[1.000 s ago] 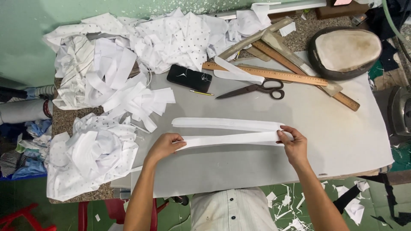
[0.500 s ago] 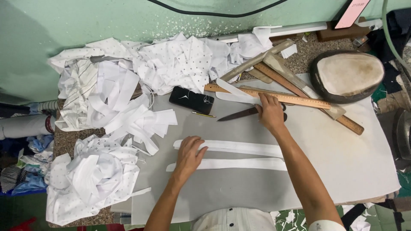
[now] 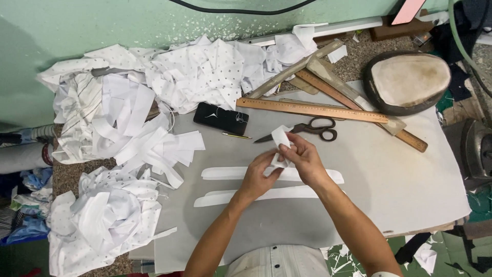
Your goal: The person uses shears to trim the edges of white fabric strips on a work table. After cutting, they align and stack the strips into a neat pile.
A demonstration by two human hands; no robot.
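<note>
while both hands meet at the centre of the frame, the left hand (image 3: pixel 259 177) and the right hand (image 3: pixel 302 159) together pinch a small white fabric piece (image 3: pixel 281 139), its upper end sticking up above the fingers and its lower part hidden between them. both hands are closed on this piece, fingertips touching it from either side. directly beneath the hands, two long white curved strips lie flat and roughly parallel on the grey work surface (image 3: pixel 400 179): the upper strip (image 3: pixel 225 173) and the lower strip (image 3: pixel 225 197), the two apart from each other. just above the hands, black-handled scissors (image 3: pixel 307 129) rest on the surface, with a thin pencil (image 3: pixel 237 135) and a black phone (image 3: pixel 221 118) to their left. a wooden ruler (image 3: pixel 318 110) runs across above the scissors, with further wooden sticks (image 3: pixel 328 84) crossing behind it. an oval padded block (image 3: pixel 410 82) sits at the upper right. heaps of white fabric scraps (image 3: pixel 154 102) fill the upper left, and another heap (image 3: pixel 97 220) lies at the lower left.
</note>
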